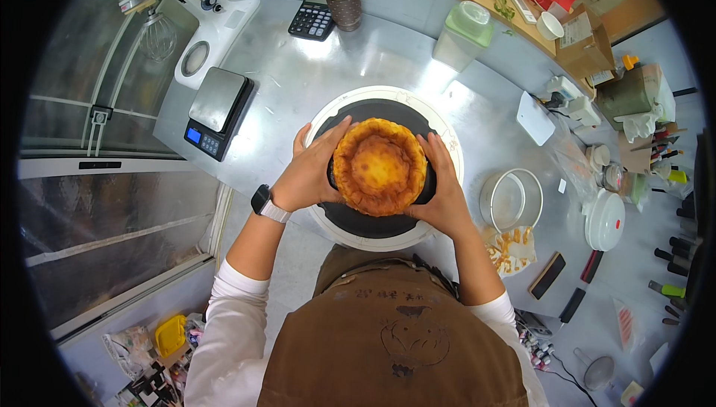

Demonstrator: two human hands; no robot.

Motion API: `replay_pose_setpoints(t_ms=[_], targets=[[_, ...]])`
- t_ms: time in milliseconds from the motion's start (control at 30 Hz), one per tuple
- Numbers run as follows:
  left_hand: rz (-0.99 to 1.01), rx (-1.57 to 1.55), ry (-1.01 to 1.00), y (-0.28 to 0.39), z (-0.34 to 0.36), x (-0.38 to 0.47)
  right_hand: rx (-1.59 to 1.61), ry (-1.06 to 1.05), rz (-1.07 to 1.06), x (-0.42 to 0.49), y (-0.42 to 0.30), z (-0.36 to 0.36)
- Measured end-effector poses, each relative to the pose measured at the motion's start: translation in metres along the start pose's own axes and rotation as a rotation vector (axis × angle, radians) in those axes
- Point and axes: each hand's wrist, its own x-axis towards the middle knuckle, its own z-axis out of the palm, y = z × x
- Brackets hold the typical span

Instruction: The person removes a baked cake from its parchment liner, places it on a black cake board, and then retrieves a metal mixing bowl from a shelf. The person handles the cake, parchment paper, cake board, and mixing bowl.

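Note:
Between my two hands is a round, browned baked cake (380, 167) with a raised, wavy rim and a paler centre. My left hand (316, 169) cups its left side, and a watch sits on that wrist. Against the right side lies my right hand (446, 191), thumb towards the front. Under the cake is a black round mat (369, 229) on a white cake turntable (411, 93) with a faint pattern at its edge. Whether the cake is lifted off the mat cannot be told from above.
A kitchen scale (218, 110) and a stand mixer (215, 32) are at left. Behind stand a calculator (311, 17), a patterned cup (343, 7) and a green-lidded container (464, 35). To the right are a round cake tin (537, 205), stained baking paper (514, 250) and a phone (547, 275).

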Motion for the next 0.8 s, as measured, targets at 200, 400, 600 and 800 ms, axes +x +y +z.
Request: replay_pose_setpoints(t_ms=[200,400,600,800], targets=[[0.018,-0.121,0.005,-0.005,0.0,-0.013,0.042,-0.116,0.018,0.009,0.001,-0.012],[0.0,-0.488,0.063,-0.02,-0.006,-0.027,0.392,-0.115,0.07,0.026,0.004,-0.027],[0.005,-0.51,0.303,-0.009,0.008,-0.002,0.065,0.065,0.018,0.052,-0.012,-0.003],[0.043,-0.509,0.122,-0.001,0.005,0.013,0.111,0.083,0.184,0.066,-0.007,0.01]])
